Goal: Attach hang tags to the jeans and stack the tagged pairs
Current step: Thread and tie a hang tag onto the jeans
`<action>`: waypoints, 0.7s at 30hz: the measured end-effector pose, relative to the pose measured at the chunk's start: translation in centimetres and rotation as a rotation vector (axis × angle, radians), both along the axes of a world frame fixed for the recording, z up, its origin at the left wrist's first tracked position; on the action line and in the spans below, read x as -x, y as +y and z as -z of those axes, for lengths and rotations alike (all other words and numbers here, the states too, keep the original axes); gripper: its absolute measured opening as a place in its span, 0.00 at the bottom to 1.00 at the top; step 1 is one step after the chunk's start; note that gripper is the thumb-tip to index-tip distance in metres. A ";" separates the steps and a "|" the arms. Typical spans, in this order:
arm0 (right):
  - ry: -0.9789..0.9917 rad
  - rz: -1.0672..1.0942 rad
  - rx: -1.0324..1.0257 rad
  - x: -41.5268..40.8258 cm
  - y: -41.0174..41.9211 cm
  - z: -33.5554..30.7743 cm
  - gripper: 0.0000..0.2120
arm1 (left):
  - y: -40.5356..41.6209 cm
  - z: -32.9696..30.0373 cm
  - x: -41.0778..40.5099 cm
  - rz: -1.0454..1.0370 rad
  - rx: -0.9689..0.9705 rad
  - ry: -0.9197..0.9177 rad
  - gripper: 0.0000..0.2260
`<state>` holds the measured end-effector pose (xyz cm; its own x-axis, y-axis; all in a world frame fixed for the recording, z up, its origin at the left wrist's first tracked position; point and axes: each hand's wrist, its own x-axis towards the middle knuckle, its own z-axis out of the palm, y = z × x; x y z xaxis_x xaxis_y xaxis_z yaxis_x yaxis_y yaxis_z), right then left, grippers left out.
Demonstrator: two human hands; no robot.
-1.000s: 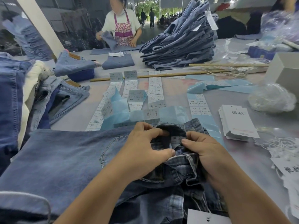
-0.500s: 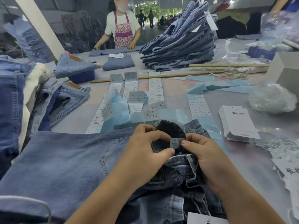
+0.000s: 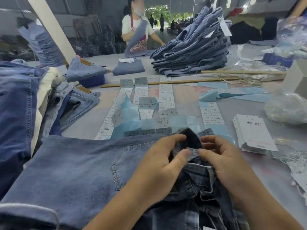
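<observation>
Pinching the small grey sewn-in size label [image 3: 192, 152] between left hand [image 3: 163, 165] and right hand [image 3: 227, 163], inside the opened waistband of faded blue denim jeans [image 3: 79, 166] at the table's near edge. Probably checking size before tagging; next calls for a white card hang tag from the stack [image 3: 254, 135] near the right edge.

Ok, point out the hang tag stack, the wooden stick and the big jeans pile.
hang tag stack [image 3: 254, 131], head view, top card's face.
wooden stick [image 3: 166, 82], head view, mid-length.
big jeans pile [image 3: 192, 52], head view, front folds.

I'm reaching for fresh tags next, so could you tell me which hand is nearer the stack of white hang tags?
Right. The right hand is at the jeans waistband, just left of the hang tags; the left hand lies farther left.
</observation>
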<state>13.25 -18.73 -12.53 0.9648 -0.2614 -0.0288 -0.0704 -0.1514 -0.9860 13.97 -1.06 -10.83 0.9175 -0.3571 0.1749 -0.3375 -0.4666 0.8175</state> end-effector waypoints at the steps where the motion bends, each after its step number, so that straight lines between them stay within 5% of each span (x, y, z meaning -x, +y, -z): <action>1: -0.021 0.030 0.047 -0.1 -0.4 -0.4 0.06 | 0.0 -0.1 0.3 0.043 -0.008 -0.007 0.15; 7: -0.096 -0.069 0.207 -1.5 0.6 -3.4 0.03 | -1.0 -0.1 0.0 0.303 -0.534 -0.192 0.26; 11: -0.207 -0.045 0.506 -1.7 2.6 -4.6 0.11 | -0.2 -1.1 -1.2 0.370 -0.404 -0.115 0.19; 16: -0.334 -0.038 0.528 -2.5 2.8 -7.4 0.09 | 2.1 -1.9 -4.6 0.089 -0.261 -0.102 0.10; 21: -0.321 -0.069 0.568 -7.8 3.3 -8.0 0.08 | 3.3 -2.4 -11.1 -0.149 -0.482 0.113 0.08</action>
<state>21.03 -15.47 -4.55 0.9177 -0.0881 0.3873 0.2423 -0.6484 -0.7217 25.07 2.25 -8.48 0.9683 -0.2366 -0.0804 -0.1605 -0.8354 0.5257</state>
